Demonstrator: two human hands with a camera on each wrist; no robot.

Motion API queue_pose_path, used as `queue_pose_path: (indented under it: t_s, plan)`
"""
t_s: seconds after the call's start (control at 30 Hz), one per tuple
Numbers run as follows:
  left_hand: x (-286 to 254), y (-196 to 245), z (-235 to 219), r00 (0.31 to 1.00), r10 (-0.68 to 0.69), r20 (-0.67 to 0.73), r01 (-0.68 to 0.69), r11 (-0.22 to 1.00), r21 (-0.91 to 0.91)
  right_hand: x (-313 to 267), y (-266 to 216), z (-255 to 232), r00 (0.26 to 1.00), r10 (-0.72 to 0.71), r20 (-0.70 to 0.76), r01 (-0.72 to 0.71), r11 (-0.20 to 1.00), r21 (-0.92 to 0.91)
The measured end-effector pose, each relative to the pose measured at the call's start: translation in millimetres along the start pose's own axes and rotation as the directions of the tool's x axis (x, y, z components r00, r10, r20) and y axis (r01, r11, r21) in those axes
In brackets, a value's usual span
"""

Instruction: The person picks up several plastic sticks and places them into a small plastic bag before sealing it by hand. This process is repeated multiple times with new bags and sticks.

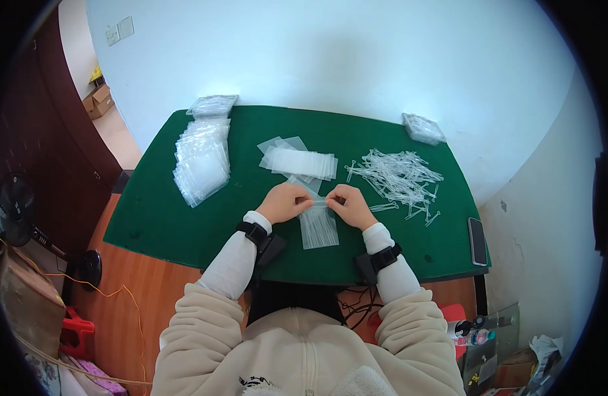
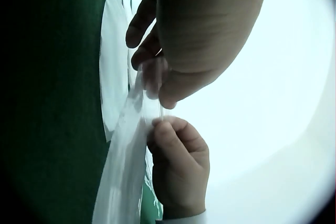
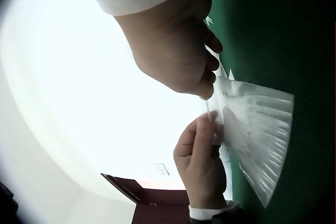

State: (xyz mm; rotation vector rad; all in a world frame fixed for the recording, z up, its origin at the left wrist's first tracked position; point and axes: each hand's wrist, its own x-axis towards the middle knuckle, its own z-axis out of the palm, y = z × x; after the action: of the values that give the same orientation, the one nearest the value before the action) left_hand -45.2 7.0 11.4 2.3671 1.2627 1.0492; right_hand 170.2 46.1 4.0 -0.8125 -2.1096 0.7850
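The mouth of a filled clear plastic bag (image 1: pixel 320 231) is pinched by thumb and fingers of the left hand (image 1: pixel 285 203) and right hand (image 1: pixel 351 206), neither clearly nearer; its length is pointed toward the person, over the green tabletop (image 1: pixel 145 218).

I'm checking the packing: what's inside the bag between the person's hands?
Thin clear pieces, roughly side by side, show through the bag. The left hand and right hand cover parts of its top; nothing is visible behind their fingertips.
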Motion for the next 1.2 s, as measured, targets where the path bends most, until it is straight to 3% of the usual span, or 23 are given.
queue_pose_path:
  t_s: [0.3, 0.7, 0.83, 0.97, 1.1, 1.2]
  plan:
    - [2, -3, 12, 0.997, -0.022, 0.079, 0.024, 0.999, -0.033, 2, -2, 4, 0.996, -0.055, 0.063, 0.055, 0.998, 0.008]
    - [4, -6, 14, 0.995, 0.065, 0.074, -0.064, 0.998, -0.017, 2, -4, 5, 0.997, -0.029, 0.077, 0.031, 0.999, -0.019]
    - [3, -3, 16, 0.995, 0.095, 0.009, -0.095, 0.992, 0.089, 6, 9, 11, 0.991, -0.111, 0.068, 0.113, 0.993, -0.03]
    - [4, -2, 13, 0.997, 0.079, -0.011, -0.077, 0.988, 0.137, 10, 6, 14, 0.998, -0.034, 0.044, 0.035, 0.999, -0.025]
    - [0, -3, 19, 0.984, 0.172, -0.042, -0.157, 0.958, 0.24, 10, 2, 18, 0.997, -0.078, -0.021, 0.074, 0.983, -0.166]
    - [6, -2, 19, 0.969, 0.23, -0.09, -0.198, 0.941, 0.274, 8, 1, 19, 0.992, -0.119, -0.048, 0.11, 0.983, -0.148]
